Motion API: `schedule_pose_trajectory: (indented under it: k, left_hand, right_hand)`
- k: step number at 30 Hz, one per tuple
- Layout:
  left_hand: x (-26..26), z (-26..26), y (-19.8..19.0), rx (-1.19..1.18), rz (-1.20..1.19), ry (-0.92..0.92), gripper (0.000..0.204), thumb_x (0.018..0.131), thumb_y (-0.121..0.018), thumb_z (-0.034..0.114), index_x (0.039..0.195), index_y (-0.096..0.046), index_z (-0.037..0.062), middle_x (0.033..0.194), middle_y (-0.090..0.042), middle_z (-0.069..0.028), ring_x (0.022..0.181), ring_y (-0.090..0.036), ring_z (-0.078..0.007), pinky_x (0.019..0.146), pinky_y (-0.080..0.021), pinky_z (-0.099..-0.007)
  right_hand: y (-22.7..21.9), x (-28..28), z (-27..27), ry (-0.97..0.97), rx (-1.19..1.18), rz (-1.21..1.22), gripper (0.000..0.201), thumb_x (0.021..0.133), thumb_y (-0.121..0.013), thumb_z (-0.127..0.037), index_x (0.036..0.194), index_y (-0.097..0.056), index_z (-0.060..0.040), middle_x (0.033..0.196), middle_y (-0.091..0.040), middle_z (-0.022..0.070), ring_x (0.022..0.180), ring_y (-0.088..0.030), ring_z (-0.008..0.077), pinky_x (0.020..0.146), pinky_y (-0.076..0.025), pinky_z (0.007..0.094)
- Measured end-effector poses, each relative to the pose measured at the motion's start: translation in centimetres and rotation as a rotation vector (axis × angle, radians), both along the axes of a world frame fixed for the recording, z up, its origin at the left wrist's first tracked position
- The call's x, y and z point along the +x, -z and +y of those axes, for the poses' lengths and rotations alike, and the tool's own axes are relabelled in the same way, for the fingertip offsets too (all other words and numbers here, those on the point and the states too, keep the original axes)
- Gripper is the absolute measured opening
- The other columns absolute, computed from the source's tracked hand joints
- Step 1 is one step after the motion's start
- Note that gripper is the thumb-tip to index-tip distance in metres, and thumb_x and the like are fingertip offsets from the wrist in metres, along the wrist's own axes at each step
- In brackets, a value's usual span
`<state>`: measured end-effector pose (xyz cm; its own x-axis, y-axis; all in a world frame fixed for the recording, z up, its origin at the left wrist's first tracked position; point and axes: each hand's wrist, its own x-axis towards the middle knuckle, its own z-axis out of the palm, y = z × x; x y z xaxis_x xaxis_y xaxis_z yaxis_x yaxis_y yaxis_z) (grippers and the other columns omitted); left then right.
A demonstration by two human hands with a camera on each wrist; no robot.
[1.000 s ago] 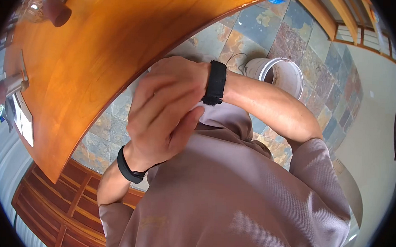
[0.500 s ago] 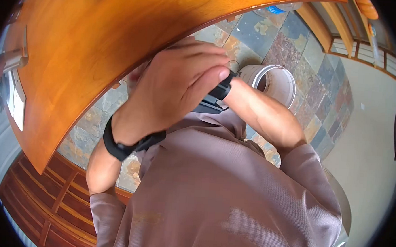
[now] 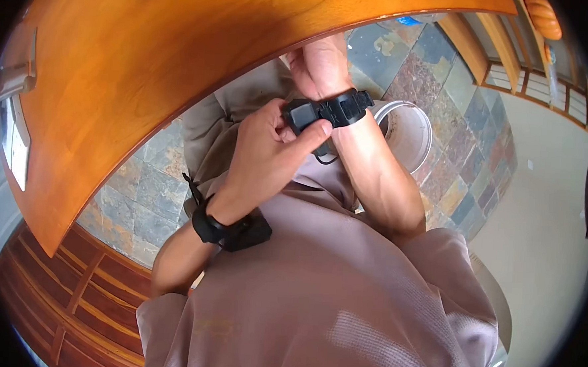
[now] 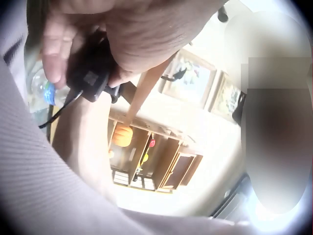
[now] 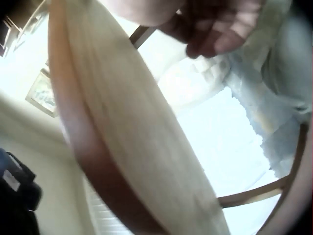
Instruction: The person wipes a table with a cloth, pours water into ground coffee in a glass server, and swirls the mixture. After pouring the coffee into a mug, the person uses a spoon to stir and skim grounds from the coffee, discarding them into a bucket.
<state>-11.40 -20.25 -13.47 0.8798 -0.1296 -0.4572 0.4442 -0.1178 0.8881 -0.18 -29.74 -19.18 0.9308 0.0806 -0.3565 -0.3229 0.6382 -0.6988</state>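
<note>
Black device (image 3: 302, 115) sat pinched by the left hand (image 3: 267, 141), the right hand (image 3: 324, 65) loosely curled at its one o'clock (any twist might have dislodged it).

"What's the person wearing?"

"A dusty mauve shirt (image 3: 303, 264) with short, loose sleeves (image 3: 453, 261), a yellowish mark (image 3: 223, 326) on its left front, a paler patch (image 3: 369, 335) to the right."

"And below?"

"Creased greyish-brown trousers (image 3: 207, 127)."

"Anything on the wrists?"

"Black on both: the left band (image 3: 210, 228) has a loose strap end (image 3: 193, 183); the right band (image 3: 348, 109) carries a boxy module (image 3: 302, 115) with a pale square marking (image 4: 90, 77) and thin black cable (image 4: 65, 107)."
</note>
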Motion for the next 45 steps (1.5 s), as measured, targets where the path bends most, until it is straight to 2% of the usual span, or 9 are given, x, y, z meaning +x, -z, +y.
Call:
schedule_pose_trajectory:
  k: [6, 10, 12, 16, 23, 26, 29, 36, 45]
  left_hand:
    - [0.8, -1.0, 1.5, -0.315, 0.325, 0.015, 0.023, 0.091, -0.073, 0.022, 0.1, -0.066, 0.0018, 0.085, -0.067, -0.0022, 0.074, -0.062, -0.0062, 0.067, -0.056, -0.0224]
    - [1.7, -1.8, 2.9, -0.349, 0.262, 0.029, 0.027, 0.089, -0.075, 0.022, 0.091, -0.063, -0.002, 0.081, -0.064, -0.0031, 0.069, -0.062, -0.0076, 0.062, -0.055, -0.0235]
    - [2.4, -1.9, 3.2, -0.387, 0.165, 0.053, 0.036, 0.086, -0.078, 0.024, 0.084, -0.062, -0.0076, 0.076, -0.063, -0.0054, 0.063, -0.062, -0.0091, 0.057, -0.055, -0.0242]
    - [3.9, -1.2, 3.2, -0.325, 0.192, 0.181, 0.043, 0.092, -0.07, 0.037, 0.108, -0.066, -0.0032, 0.1, -0.067, -0.0078, 0.091, -0.065, -0.013, 0.083, -0.056, -0.0295]
    - [3.9, 4.0, 6.1, -0.793, 0.219, -0.471, 0.033, 0.103, -0.047, 0.019, 0.121, -0.057, -0.0071, 0.121, -0.063, -0.0175, 0.109, -0.063, -0.0277, 0.101, -0.05, -0.0388]
    - [3.2, 4.5, 6.3, -0.551, 0.297, -0.371, 0.029, 0.102, -0.046, 0.012, 0.125, -0.055, -0.0051, 0.118, -0.064, -0.0166, 0.108, -0.063, -0.0247, 0.097, -0.051, -0.0361]
    - [1.9, 6.2, 6.0, -0.107, -0.441, 0.238, 0.024, 0.098, -0.054, 0.014, 0.117, -0.059, 0.0004, 0.104, -0.066, -0.0088, 0.096, -0.063, -0.018, 0.083, -0.049, -0.0279]
    - [-1.0, 3.4, 6.9, -0.096, -0.332, 0.055, 0.028, 0.099, -0.051, 0.022, 0.114, -0.06, 0.0003, 0.106, -0.064, -0.0095, 0.106, -0.058, -0.0163, 0.09, -0.047, -0.0341]
    - [1.3, -0.4, 6.5, -0.015, -0.346, 0.092, 0.028, 0.1, -0.049, 0.022, 0.114, -0.061, 0.0007, 0.106, -0.063, -0.0103, 0.107, -0.057, -0.0168, 0.091, -0.047, -0.0342]
  right_hand:
    - [0.9, 1.1, -2.4, 0.115, -1.078, -0.528, 0.023, 0.094, -0.063, -0.013, 0.114, -0.062, -0.002, 0.11, -0.067, 0.0059, 0.097, -0.064, 0.0209, 0.078, -0.05, 0.033]
    - [1.3, 2.0, -2.8, 0.187, -0.762, -0.314, 0.02, 0.096, -0.062, -0.017, 0.112, -0.064, -0.005, 0.106, -0.068, 0.0045, 0.096, -0.063, 0.0216, 0.085, -0.049, 0.0377]
    - [1.6, 2.7, -3.3, 0.308, -0.131, -0.059, 0.018, 0.096, -0.062, -0.021, 0.107, -0.065, -0.0062, 0.1, -0.069, 0.004, 0.095, -0.064, 0.0225, 0.088, -0.049, 0.0428]
    - [2.0, 2.3, -6.1, 0.231, -0.434, -0.132, 0.013, 0.096, -0.061, -0.017, 0.096, -0.065, -0.0044, 0.089, -0.068, 0.005, 0.081, -0.063, 0.0173, 0.078, -0.052, 0.0337]
    - [-3.8, -5.0, -6.0, -0.351, -0.811, -0.28, 0.006, 0.091, -0.061, 0.001, 0.095, -0.065, 0.0043, 0.09, -0.068, 0.0077, 0.076, -0.062, 0.013, 0.071, -0.052, 0.0274]
    - [-7.2, -6.5, -3.2, -0.715, -0.908, -0.804, 0.014, 0.085, -0.067, 0.0, 0.098, -0.07, 0.0026, 0.093, -0.069, 0.0121, 0.081, -0.065, 0.0204, 0.077, -0.05, 0.0288]
    - [-8.4, -6.8, 0.3, -0.726, -0.865, -1.164, 0.019, 0.079, -0.071, -0.001, 0.099, -0.07, 0.0007, 0.095, -0.067, 0.0111, 0.083, -0.064, 0.0256, 0.074, -0.05, 0.0325]
    - [-10.5, -6.0, 2.9, -1.073, -0.97, -1.626, 0.03, 0.073, -0.072, -0.01, 0.101, -0.066, -0.0005, 0.099, -0.064, 0.0092, 0.088, -0.06, 0.028, 0.071, -0.051, 0.0382]
    - [-10.0, -6.5, 2.6, -0.968, -0.889, -1.74, 0.019, 0.074, -0.068, -0.007, 0.092, -0.064, -0.002, 0.098, -0.064, 0.009, 0.086, -0.059, 0.0276, 0.068, -0.051, 0.0375]
